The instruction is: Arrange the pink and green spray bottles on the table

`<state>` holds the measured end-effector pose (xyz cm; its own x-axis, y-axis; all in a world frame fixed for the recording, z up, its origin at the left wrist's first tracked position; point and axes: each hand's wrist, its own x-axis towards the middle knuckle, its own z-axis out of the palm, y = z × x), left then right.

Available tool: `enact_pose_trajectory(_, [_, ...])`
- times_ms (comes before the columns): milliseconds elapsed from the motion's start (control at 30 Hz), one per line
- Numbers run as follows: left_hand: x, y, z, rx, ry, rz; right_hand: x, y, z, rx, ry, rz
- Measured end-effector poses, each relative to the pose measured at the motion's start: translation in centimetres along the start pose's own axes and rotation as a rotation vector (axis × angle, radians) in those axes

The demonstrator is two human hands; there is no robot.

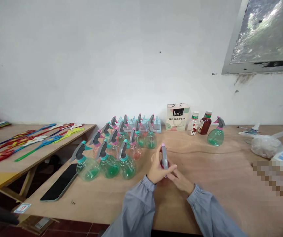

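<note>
Both of my hands are closed around one small spray bottle with a grey trigger head [164, 157] and a pink tip, held just above the wooden table [205, 171]. My left hand [157, 168] wraps the bottle's body from the left. My right hand [180, 179] grips it from below and the right, so the body is mostly hidden. To the left of my hands stands a cluster of several green and pink spray bottles [118, 148] in rows.
A black phone [59, 182] lies at the table's left front corner. A lone green spray bottle [216, 133], two small drink bottles [200, 123] and a paper box [177, 117] stand by the wall. A plastic bag [266, 144] lies right. Coloured fly swatters [30, 141] cover the left table.
</note>
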<state>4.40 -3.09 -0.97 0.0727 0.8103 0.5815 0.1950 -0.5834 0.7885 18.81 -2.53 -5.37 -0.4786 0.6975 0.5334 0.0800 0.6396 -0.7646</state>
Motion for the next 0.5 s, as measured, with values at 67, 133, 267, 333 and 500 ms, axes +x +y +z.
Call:
enact_pose_trajectory(67, [0.0, 0.5, -0.6, 0.019, 0.031, -0.006, -0.3, -0.1, -1.9, -0.108, -0.013, 0.002])
enact_pose_trajectory(133, [0.0, 0.7, -1.0, 0.032, 0.061, -0.007, -0.3, 0.6, -5.9, -0.210, 0.128, 0.054])
enact_pose_trajectory(267, [-0.1, 0.8, -1.3, -0.016, 0.055, -0.041, 0.6, 3.8, -17.5, -0.478, 0.861, 0.263])
enact_pose_trajectory(333, [-0.2, 0.9, -1.3, -0.044, 0.051, -0.054, 1.2, 5.4, -23.0, -0.651, 1.114, 0.499])
enact_pose_trajectory(500, [-0.2, 1.3, -1.8, -0.069, 0.073, -0.064, 2.1, 8.5, -29.8, -0.709, 1.141, 0.676])
